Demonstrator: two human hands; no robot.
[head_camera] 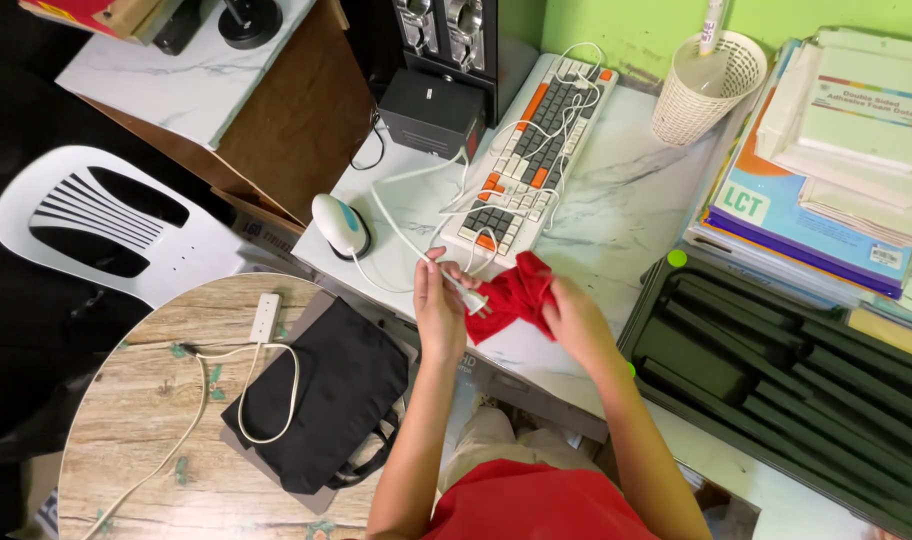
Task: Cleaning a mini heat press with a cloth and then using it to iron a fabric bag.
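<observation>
Pinched between the fingers of the left hand (440, 305) is a white plug end of a thin white cable (404, 236); the fingers are closed snugly round it, thumb side toward the cloth. Right hand (574, 318) is bunched shut on a crumpled red cloth (512, 295), which presses against the plug, so the two hands nearly meet over the near edge of the white marble-pattern desk (626, 205).

Cable runs up from the plug in loose loops across a white keyboard with grey and orange keys (532, 150), lying at a slant on the desk. Just left of the keyboard sits a white computer mouse with a teal patch (340, 224). Small black box (431, 112) stands behind the mouse, near the wall. White woven basket (704, 88) holds a clear cup at the back of the desk. Stack of coloured paper packs and booklets (826, 170) fills the right side; dark grey ribbed plastic tray (796, 380) lies below it.

Lower left: round wood-pattern table (146, 430) carrying a black fabric bag (326, 400) and a white power strip with cord (265, 316). White plastic chair (106, 225) stands beyond it.
</observation>
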